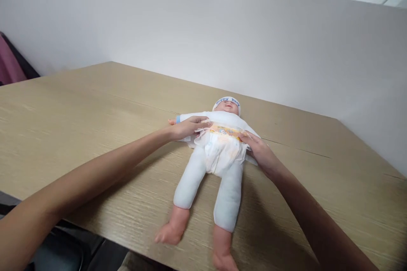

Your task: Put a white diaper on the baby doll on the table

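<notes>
A baby doll (219, 165) in white clothes and a white cap lies on its back on the wooden table (79, 127), feet toward me. It wears a white diaper (222, 148) with a yellow patterned waistband. My left hand (187, 127) rests on the doll's left side of the waistband, fingers stretched across the band. My right hand (259, 150) presses the diaper's other side tab at the doll's hip, fingers together on the fabric.
A white partition wall (222, 42) runs along the table's far edge. A pink chair back (9, 65) shows at the far left. The table's near edge lies just under the doll's feet.
</notes>
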Motion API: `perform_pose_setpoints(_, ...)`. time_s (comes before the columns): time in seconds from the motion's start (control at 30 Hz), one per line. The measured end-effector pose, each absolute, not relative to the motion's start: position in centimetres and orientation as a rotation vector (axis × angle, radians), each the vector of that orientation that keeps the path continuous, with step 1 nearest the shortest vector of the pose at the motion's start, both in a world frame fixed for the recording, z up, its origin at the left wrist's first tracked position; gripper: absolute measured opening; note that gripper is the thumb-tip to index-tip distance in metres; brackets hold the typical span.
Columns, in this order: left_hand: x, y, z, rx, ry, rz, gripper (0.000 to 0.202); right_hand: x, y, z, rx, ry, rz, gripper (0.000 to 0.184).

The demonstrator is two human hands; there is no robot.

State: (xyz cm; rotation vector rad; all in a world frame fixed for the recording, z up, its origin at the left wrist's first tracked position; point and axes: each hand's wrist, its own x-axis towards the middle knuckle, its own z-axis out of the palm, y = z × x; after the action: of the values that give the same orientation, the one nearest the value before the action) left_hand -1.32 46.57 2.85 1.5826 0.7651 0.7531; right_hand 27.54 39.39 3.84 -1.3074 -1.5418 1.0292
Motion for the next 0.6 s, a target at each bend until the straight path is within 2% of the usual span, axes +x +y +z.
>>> perform_pose_setpoints(0.1,-1.7,47.0,4.1,1.627,0.814,0.690,0.047,28.2,39.8,4.2,-1.343,-1.564,0.987,0.052)
perform_pose_setpoints(0.23,-2.3,47.8,5.7,1.657,0.966,0.788,0.046,29.8,39.7,3.5,-1.381,-1.515,0.720,0.067)
perform_pose_setpoints(0.43,-1.3,45.2,8.8,1.929,1.076,0.955,0.033,32.6,35.0,0.6,-1.564,-1.747,0.178,0.050)
perform_pose_setpoints(0.6,4.2,41.8,9.1,2.505,0.853,0.818,0.033,33.5,33.7,-1.2,-1.677,-1.868,0.043,0.051)
